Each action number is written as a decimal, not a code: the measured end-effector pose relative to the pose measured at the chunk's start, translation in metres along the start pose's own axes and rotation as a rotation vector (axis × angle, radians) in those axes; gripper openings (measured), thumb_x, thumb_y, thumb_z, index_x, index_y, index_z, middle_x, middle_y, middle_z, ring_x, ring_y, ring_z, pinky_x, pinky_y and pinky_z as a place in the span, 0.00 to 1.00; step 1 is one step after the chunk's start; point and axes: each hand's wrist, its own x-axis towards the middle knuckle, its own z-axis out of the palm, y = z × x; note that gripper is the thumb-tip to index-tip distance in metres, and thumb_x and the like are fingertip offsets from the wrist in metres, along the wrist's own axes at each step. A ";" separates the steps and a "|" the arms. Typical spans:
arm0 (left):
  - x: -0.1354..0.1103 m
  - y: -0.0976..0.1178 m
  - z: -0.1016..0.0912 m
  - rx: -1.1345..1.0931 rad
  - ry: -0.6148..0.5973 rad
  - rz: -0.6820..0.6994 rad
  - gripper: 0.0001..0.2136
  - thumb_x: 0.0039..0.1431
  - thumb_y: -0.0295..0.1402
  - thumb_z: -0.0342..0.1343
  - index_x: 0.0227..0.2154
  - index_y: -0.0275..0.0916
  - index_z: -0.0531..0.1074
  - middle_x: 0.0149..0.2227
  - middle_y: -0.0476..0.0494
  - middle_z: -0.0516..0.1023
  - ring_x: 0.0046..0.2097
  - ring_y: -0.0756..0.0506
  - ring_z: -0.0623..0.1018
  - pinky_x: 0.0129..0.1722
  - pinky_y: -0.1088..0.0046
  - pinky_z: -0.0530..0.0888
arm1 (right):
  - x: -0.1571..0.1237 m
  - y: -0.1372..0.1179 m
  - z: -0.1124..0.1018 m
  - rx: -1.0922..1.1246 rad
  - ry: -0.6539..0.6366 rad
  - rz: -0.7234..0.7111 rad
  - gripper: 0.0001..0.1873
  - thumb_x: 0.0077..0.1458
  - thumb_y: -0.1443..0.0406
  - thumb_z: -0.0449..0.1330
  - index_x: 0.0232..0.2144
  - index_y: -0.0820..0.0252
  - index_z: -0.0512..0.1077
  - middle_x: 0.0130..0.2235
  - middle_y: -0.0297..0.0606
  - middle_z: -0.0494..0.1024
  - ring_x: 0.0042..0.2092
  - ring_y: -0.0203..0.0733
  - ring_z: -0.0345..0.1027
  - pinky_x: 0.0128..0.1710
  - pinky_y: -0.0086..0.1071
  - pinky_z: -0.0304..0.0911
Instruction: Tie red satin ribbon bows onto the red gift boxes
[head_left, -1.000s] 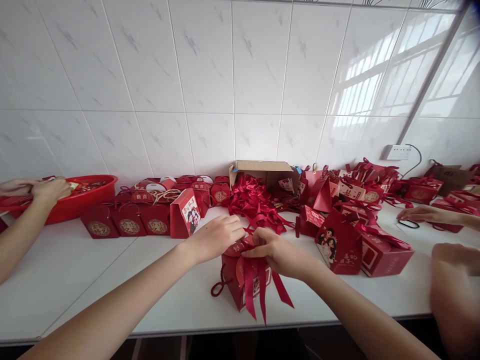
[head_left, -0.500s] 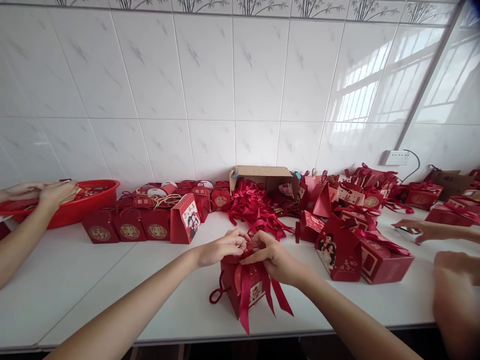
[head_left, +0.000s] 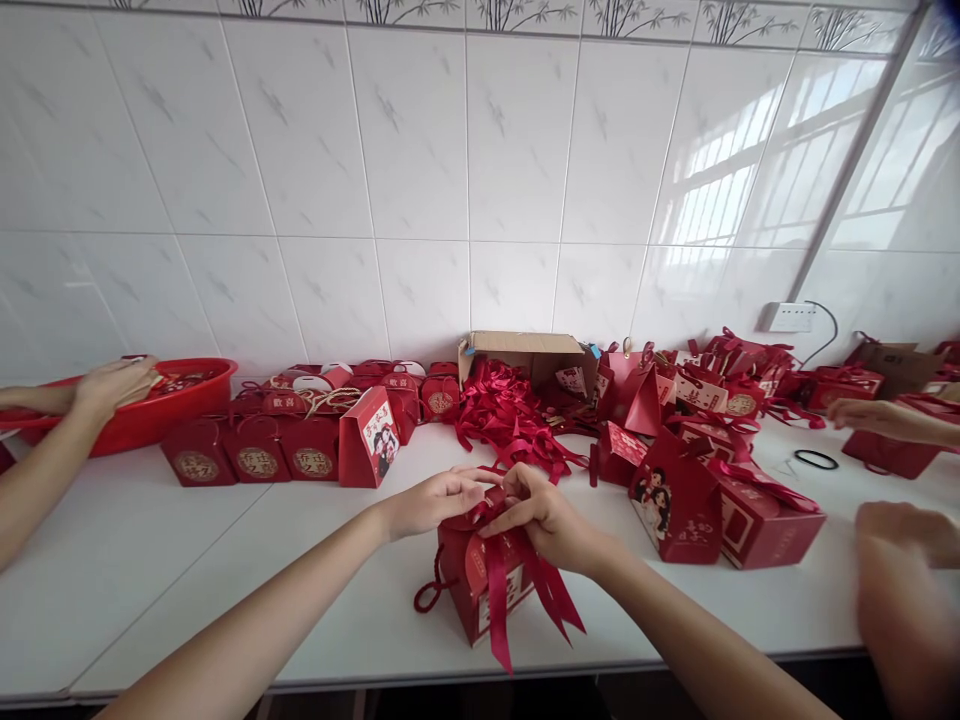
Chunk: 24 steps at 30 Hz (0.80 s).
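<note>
Works at the white worktop (head_left: 360, 620), over a red box (head_left: 471, 590) standing upright near the front edge. Keeps to its top left with the left hand (head_left: 442, 500), fingers bent; cannot tell whether gripping. Pinches ribbon (head_left: 498, 605) at the top with the right hand (head_left: 551, 518), nearer the tails running down the front. Has a cord loop (head_left: 438, 572) hanging below, nearer the left.

My box (head_left: 462, 592) is red and cream; its ribbon (head_left: 498, 615) is plain crimson; the wall tiles (head_left: 420, 170) are white, grey-flecked.
</note>
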 end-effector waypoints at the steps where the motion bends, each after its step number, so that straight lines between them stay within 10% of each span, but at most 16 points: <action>1: -0.001 0.000 -0.002 0.009 -0.022 0.005 0.18 0.59 0.50 0.50 0.37 0.44 0.77 0.62 0.46 0.63 0.65 0.38 0.55 0.62 0.61 0.54 | 0.000 0.000 0.000 -0.008 0.000 0.005 0.25 0.58 0.76 0.47 0.36 0.48 0.80 0.34 0.36 0.58 0.39 0.37 0.58 0.41 0.35 0.65; 12: 0.002 0.018 -0.016 0.105 -0.060 0.062 0.11 0.57 0.41 0.56 0.24 0.42 0.75 0.58 0.46 0.70 0.63 0.39 0.60 0.59 0.59 0.60 | -0.001 -0.003 -0.001 -0.033 -0.035 0.015 0.24 0.58 0.77 0.49 0.36 0.50 0.80 0.34 0.36 0.56 0.38 0.37 0.57 0.39 0.35 0.64; 18: 0.006 0.018 -0.017 0.512 0.144 0.187 0.12 0.51 0.37 0.60 0.17 0.39 0.67 0.48 0.44 0.76 0.59 0.35 0.59 0.58 0.51 0.55 | -0.001 -0.006 0.001 -0.023 -0.030 0.003 0.23 0.58 0.77 0.48 0.36 0.51 0.80 0.34 0.36 0.57 0.38 0.36 0.57 0.36 0.32 0.64; 24: 0.003 0.013 0.000 0.179 0.243 0.068 0.11 0.53 0.38 0.56 0.20 0.39 0.64 0.46 0.43 0.76 0.54 0.40 0.68 0.55 0.60 0.63 | -0.002 -0.003 0.002 0.010 0.043 0.007 0.21 0.61 0.71 0.48 0.34 0.53 0.80 0.35 0.37 0.61 0.38 0.36 0.61 0.39 0.33 0.64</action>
